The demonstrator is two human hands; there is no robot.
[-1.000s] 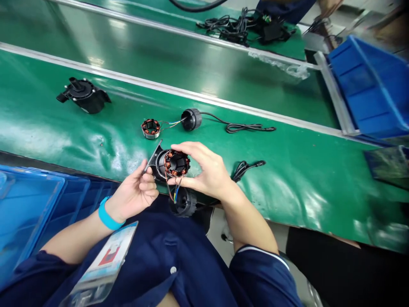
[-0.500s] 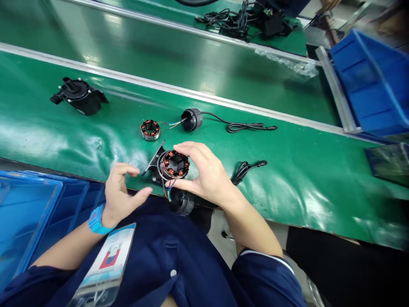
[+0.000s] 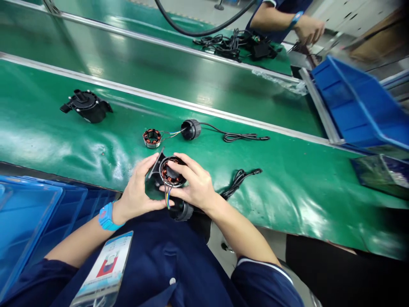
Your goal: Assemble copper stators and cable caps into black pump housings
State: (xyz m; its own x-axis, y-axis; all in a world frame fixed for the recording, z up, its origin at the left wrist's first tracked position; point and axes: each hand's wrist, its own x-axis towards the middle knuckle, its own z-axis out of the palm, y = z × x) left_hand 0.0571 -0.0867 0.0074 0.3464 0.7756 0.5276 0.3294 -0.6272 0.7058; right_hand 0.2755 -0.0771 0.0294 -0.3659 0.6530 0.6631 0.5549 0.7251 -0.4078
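Housing: black, with a side bracket, held at the near bench (image 3: 287,183) edge; landmark for all places below. Housing body (image 3: 155,179) faces open end up, tilted toward the person.
Coil ring: copper-wound ring (image 3: 166,174) at the housing's mouth; seating depth cannot be told.
Left hand: left hand (image 3: 136,189) spread in a C around the housing's bracket side, fingertips at the bracket, thumb beside the wires (image 3: 168,197).
Right hand: right hand (image 3: 195,184) pinching the housing's rim between fingers and thumb, one finger over the ring.
Cap: black cap (image 3: 183,212) below the housing, on the wires.
Spare coil: second ring (image 3: 151,145) just beyond the housing.
Handling: judged best with the housing steady, finger pressure even, wires slack and clear of the rim.
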